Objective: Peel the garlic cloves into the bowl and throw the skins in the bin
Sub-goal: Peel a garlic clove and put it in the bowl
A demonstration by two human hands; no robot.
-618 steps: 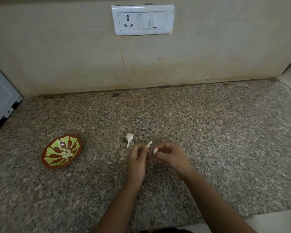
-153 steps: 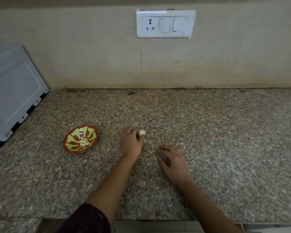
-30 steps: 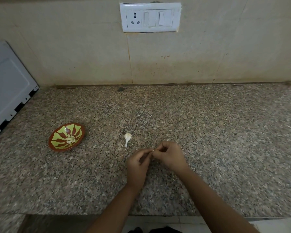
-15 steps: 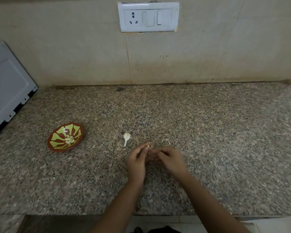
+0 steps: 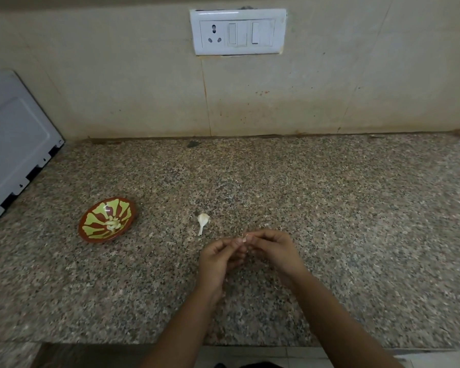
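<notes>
While the bowl [image 5: 94, 229] with peeled cloves [image 5: 112, 223] and the loose garlic piece [image 5: 203, 221] lie on the counter [image 5: 329, 208] as before, the left hand [image 5: 218, 257] and right hand [image 5: 272, 251] have drawn closer, their fingertips now pinching together a small garlic clove [image 5: 246, 237], mostly hidden, just above the counter, right of the bowl.

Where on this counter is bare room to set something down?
Free: speckled granite counter right of the right hand, to the wall; behind the red and green round bowl. Crowded: between bowl and left hand, where a white garlic piece lies; both hands pinch a pale scrap.
</notes>
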